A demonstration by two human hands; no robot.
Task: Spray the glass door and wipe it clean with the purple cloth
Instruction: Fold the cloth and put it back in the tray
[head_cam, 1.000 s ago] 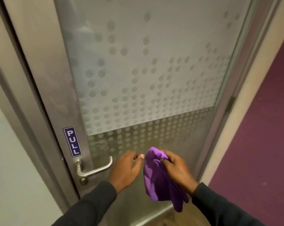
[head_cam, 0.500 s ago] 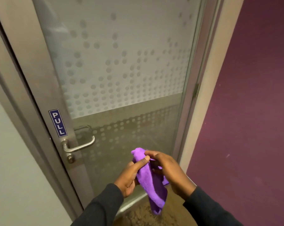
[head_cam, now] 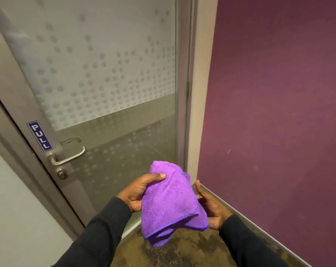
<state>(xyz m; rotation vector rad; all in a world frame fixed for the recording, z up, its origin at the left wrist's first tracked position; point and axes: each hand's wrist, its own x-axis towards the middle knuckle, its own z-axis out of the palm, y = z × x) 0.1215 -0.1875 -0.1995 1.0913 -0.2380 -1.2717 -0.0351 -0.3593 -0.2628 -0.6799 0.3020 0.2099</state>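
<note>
A folded purple cloth [head_cam: 168, 199] sits between both hands in front of the glass door [head_cam: 109, 78]. My left hand [head_cam: 139, 191] grips the cloth's left side, with the thumb pressed on top. My right hand [head_cam: 209, 207] cups the cloth's right side from beneath; its fingers are mostly hidden behind the cloth. The door has a frosted, dotted upper panel and a clearer lower part. Both hands are held apart from the glass. No spray bottle is in view.
A metal lever handle [head_cam: 68, 158] and a blue PULL sign [head_cam: 40, 136] sit on the door's left frame. A purple wall [head_cam: 279, 112] with a skirting board [head_cam: 246, 222] runs along the right. Mottled brown floor [head_cam: 184, 251] lies below.
The view has swung left and back from the door. My left hand has taken hold of the cloth, and the cloth now lies bunched and folded between both hands instead of hanging from the right.
</note>
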